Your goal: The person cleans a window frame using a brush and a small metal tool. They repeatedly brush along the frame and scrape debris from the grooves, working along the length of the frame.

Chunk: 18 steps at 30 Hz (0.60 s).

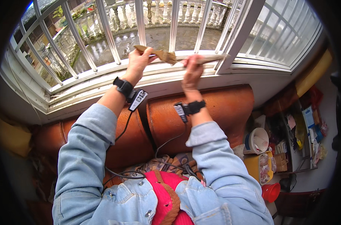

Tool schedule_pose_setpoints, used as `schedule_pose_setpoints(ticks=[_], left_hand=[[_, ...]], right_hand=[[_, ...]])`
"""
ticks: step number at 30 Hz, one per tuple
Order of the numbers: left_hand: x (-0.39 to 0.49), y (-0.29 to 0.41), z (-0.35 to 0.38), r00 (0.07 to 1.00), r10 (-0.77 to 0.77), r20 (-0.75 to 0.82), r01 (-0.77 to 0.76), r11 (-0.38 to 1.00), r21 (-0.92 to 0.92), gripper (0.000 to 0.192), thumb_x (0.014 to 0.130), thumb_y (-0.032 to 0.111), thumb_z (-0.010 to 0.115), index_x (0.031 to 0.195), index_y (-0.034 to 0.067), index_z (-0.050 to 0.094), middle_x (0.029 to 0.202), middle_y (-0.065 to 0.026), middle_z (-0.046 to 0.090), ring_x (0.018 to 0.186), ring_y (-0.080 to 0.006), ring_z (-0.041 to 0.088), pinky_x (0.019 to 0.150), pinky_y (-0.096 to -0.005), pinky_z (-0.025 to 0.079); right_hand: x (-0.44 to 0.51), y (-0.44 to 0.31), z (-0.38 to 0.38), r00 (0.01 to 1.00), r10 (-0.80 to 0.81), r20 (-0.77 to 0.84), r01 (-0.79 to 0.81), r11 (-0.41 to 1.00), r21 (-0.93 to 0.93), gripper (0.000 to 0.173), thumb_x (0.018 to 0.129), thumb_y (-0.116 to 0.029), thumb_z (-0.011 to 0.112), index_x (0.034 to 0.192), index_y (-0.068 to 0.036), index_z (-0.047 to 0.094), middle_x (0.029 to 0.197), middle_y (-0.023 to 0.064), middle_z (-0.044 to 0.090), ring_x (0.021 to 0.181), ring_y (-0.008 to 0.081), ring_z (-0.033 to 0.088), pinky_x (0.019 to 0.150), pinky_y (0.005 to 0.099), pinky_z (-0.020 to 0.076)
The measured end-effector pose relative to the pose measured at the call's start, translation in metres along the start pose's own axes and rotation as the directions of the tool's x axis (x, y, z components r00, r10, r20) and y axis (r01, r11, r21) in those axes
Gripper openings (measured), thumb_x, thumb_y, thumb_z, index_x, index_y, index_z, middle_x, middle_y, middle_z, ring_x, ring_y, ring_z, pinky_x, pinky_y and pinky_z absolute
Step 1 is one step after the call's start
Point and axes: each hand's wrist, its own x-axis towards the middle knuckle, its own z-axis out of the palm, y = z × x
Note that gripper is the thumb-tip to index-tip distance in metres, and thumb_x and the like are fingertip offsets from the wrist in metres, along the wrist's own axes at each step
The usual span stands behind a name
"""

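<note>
My left hand (138, 62) grips a flat brush with a wooden handle (141, 48). Its brown, worn bristles (169, 57) point right, towards my other hand. In my right hand (193, 67) is a long, greyish-brown object (212, 58), blurred, so its kind is unclear; it sticks out rightwards in front of the window frame. Both hands are raised over the white window sill track (159, 69), close to the metal bars (174, 25). A small gap separates the bristles from my right fingers.
Below the window stands an orange-brown leather sofa back (198, 109). Black cables (128, 175) run from my wrist devices across my lap. To the right are a white bucket (259, 140), a yellow bin (252, 168), a red bucket (271, 192) and a cluttered shelf (299, 140). A sliding glass pane (277, 33) stands at the right.
</note>
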Motion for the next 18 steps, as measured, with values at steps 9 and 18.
schedule_pose_setpoints(ticks=[9, 18], left_hand=[[-0.004, -0.046, 0.106, 0.956, 0.272, 0.107, -0.287, 0.810, 0.512, 0.021, 0.088, 0.016, 0.063, 0.082, -0.004, 0.064, 0.071, -0.0086, 0.069, 0.067, -0.0114, 0.066, 0.064, -0.0264, 0.053], [-0.039, 0.016, -0.157, 0.943, 0.277, -0.184, -0.132, 0.819, 0.559, 0.030, 0.094, 0.023, 0.054, 0.084, -0.003, 0.065, 0.075, -0.0105, 0.069, 0.069, -0.0175, 0.069, 0.063, -0.0279, 0.056]], right_hand=[[0.033, 0.030, -0.076, 0.986, -0.100, 0.133, 0.166, 0.601, -0.782, 0.017, 0.090, -0.019, 0.060, 0.097, -0.004, 0.059, 0.091, 0.0163, 0.057, 0.085, 0.0361, 0.059, 0.073, 0.0443, 0.0481], [0.025, 0.047, -0.077, 0.936, -0.234, 0.263, 0.338, 0.389, -0.857, 0.011, 0.083, -0.015, 0.063, 0.093, -0.011, 0.061, 0.084, 0.0093, 0.059, 0.081, 0.0319, 0.059, 0.069, 0.0441, 0.0473]])
